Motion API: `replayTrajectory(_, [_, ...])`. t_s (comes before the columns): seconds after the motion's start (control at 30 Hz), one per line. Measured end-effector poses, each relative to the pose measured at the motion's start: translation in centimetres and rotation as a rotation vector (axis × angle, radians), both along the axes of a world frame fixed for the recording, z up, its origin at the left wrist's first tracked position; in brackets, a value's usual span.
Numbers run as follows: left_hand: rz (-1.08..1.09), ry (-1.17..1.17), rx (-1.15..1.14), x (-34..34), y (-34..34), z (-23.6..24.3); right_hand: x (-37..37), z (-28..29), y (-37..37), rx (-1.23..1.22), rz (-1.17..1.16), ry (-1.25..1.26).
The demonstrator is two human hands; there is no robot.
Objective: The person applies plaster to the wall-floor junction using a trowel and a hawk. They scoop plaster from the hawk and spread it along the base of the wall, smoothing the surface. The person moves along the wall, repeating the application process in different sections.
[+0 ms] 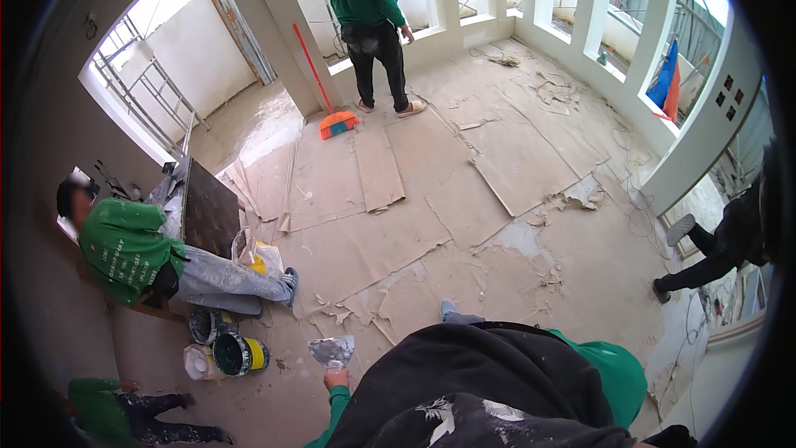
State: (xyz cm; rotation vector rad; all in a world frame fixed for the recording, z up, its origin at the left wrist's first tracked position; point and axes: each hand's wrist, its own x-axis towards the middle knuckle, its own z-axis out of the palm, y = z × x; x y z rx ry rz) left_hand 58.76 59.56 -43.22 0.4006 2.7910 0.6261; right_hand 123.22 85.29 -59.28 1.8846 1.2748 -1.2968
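Observation:
My left hand (336, 378), at the end of a green sleeve, is closed round the handle of a putty knife (332, 350). The knife's wide, whitish-smeared blade points away from me over the cardboard-covered floor. My right sleeve (613, 377) shows as a green bulge beside my dark, paint-marked clothing, but the right hand itself is out of sight. To the left of the putty knife stands a dark bucket with a yellow label (240, 354), and another stained bucket (207, 325) is just behind it.
Torn cardboard sheets (373, 249) cover the floor, some edges lifted. An orange broom (338, 124) leans by a pillar. One person in green (124, 241) sits at left; another (365, 8) stands by the window openings. Someone in dark clothes (730, 232) is at right. Loose wires (634, 166) trail nearby.

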Motion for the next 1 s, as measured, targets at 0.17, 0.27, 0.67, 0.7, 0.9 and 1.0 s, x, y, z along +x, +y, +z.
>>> replayTrajectory(0.17, [0.142,-0.207,0.062,-3.3,10.1,0.1,-20.2,3.8,30.0,0.755,0.216,0.247])
replayTrajectory(0.27, [0.256,-0.226,0.035,-6.0,13.2,-1.1,-34.0,17.7,41.1,0.865,0.05,0.559])
replayTrajectory(0.67, [0.377,-0.271,0.016,-26.2,31.1,-5.6,-45.0,10.2,52.8,0.562,0.321,0.044])
replayTrajectory(0.7, [0.331,-0.224,-0.003,-28.8,34.2,-5.2,-45.0,9.5,52.4,0.456,0.28,0.006])
replayTrajectory(0.9, [0.147,-0.204,0.152,-41.9,46.2,1.8,-54.7,11.1,56.7,0.272,0.127,-0.011])
replayTrajectory(1.0, [0.228,-0.227,0.053,-46.5,48.3,1.1,-63.3,10.7,63.2,0.253,0.181,-0.004])
